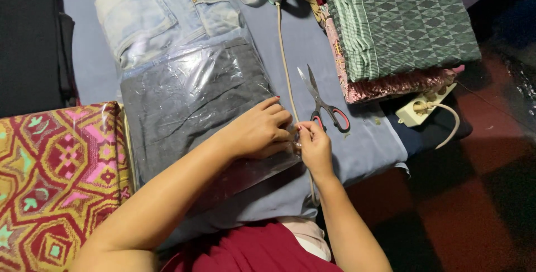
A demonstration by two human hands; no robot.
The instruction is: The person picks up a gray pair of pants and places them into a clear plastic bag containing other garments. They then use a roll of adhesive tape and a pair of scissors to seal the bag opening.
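1. On the blue-grey padded surface [357, 155] in front of you lies a clear plastic bag [195, 82] with a folded dark grey garment [190, 110] inside it.
2. Your left hand [258, 130] rests palm down on the bag's near right corner, fingers curled together, pressing the plastic flat.
3. Your right hand [314, 145] sits just beside it at the bag's edge, with fingertips pinched on the plastic there; whether they also hold some small thing, you cannot tell.
4. Just beyond your right hand lie scissors [322, 102] with red-and-black handles, blades shut, beside a beige cord [285, 60].
5. Further off: folded jeans [156, 10], a green patterned cloth stack [402, 21], a power strip [425, 106], and a bagged red-and-yellow patterned cloth [56, 177] on your left.
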